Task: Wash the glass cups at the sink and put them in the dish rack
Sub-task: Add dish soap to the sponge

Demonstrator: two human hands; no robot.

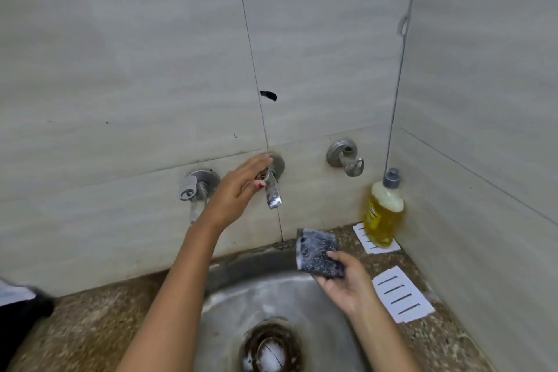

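Reaching my left hand [238, 190] to tap [273, 190], fingers [259, 161] straight, touching its lever; right hand [347, 284] pinches sponge [317, 254] at one end: soft, soapy, probably slippery. No cups in view.

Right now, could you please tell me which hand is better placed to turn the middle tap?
Left. The left hand is up at the middle tap, fingers over its handle; the right hand is lower, over the sink, gripping a soapy scrub pad.
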